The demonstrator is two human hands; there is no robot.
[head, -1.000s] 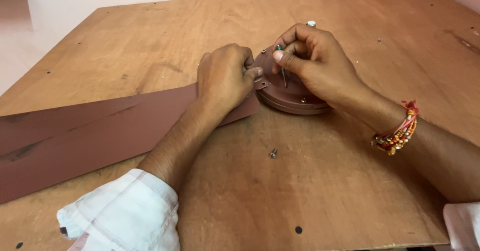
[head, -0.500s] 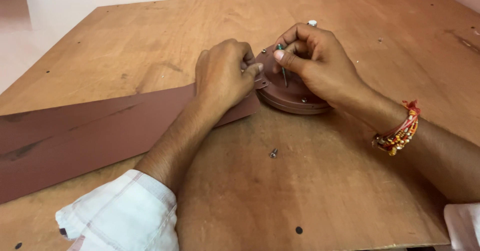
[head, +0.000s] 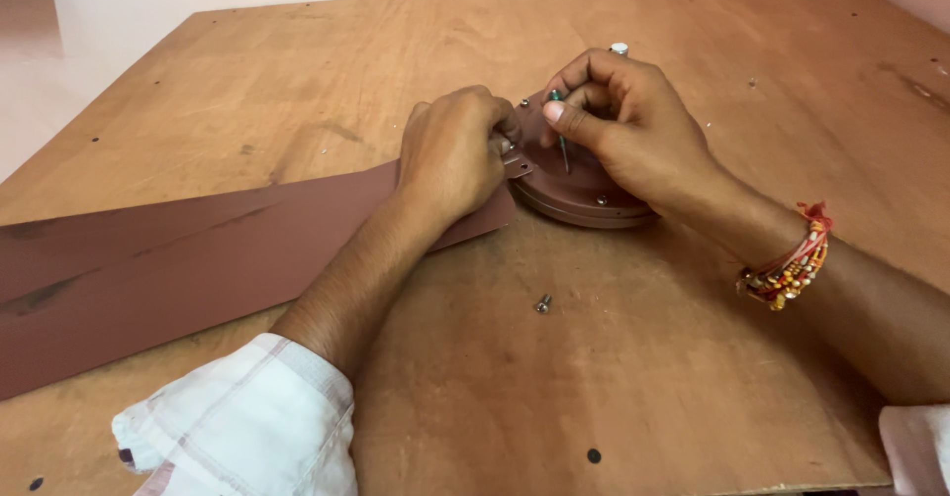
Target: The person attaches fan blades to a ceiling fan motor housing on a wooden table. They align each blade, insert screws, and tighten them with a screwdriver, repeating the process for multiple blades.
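Centrally on the plywood surface (head: pixel 297 90) sits a round reddish-brown fan motor housing (head: pixel 579 191), with a long fan blade (head: pixel 148 258) of the same colour running from it to the left edge. The right hand (head: pixel 633 130) stands over the housing, its grip closed on a small green-handled screwdriver (head: pixel 560 130) held upright, tip down near the blade's metal bracket (head: pixel 517 166). The left hand (head: pixel 450 154) presses the blade's inner end, fingers curled at the bracket. The step in hand appears to be working a fastener at that joint, which calls for a steady blade. A loose screw (head: pixel 542 304) lies apart, nearer the person.
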